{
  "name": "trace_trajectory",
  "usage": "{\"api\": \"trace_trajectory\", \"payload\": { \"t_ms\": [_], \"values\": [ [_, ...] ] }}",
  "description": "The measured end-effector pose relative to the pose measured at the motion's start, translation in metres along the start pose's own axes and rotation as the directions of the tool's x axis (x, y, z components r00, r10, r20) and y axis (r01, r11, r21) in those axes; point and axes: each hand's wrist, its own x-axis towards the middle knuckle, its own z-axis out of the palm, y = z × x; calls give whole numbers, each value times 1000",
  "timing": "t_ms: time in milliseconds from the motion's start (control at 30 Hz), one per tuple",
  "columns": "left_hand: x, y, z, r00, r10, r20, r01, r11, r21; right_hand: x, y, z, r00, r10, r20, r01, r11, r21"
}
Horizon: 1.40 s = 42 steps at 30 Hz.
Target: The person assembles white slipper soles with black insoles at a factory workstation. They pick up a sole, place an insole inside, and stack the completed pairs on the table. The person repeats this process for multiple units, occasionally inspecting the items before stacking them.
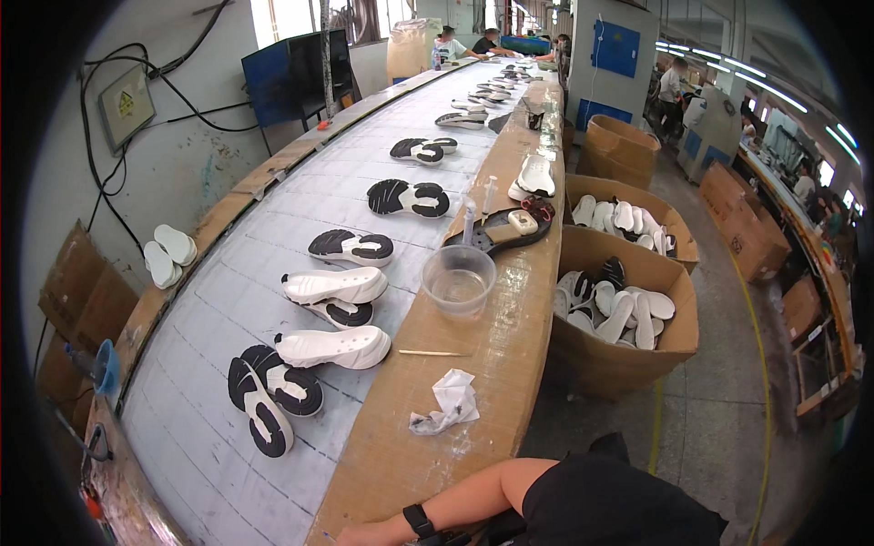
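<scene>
My right hand (360, 535) is at the lower edge, partly cut off, by the wooden ledge (455, 373) beside the conveyor. A black band (419, 520) circles its wrist. The fingers do not show well enough to tell what they hold. My left hand is out of view. Farther up the ledge lie a crumpled, stained white cloth (448, 402) and a thin wooden stick (433, 353). On the belt (182, 409) nearby, a black-and-white shoe sole (260, 409) leans on another sole (299, 387). Next to them rests a white sole (333, 348), upper face up.
A clear plastic bowl (459, 280) stands on the ledge near a dark sole (503, 233) and a syringe (489, 195). Cardboard boxes (669, 359) of soles flank the ledge on the right. More soles run up the belt. A blue basin (107, 367) is at left; people work far off.
</scene>
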Motion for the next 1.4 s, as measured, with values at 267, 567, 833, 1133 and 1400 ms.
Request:
{"api": "trace_trajectory", "payload": {
  "t_ms": [267,567,833,1133,1400],
  "values": [
    [0,1,-4,1000,-5,-8,5,1000,4,-2,-4,-3,999,40,18,-40,999,-3],
    [-11,-16,-34,994,-109,-33,110,993,37,-14,0,-7,994,91,54,-87,993,-78],
    [-50,-33,-89,905,-409,-119,415,909,31,-20,-53,-36,934,337,120,-312,931,-189],
    [-43,-20,-92,894,-440,-83,446,892,80,-16,-53,-42,913,387,129,-343,900,-268],
    [-43,-15,-53,927,-374,-29,370,924,-91,-21,-37,-41,980,197,-1,-191,952,-240]
  ]
}}
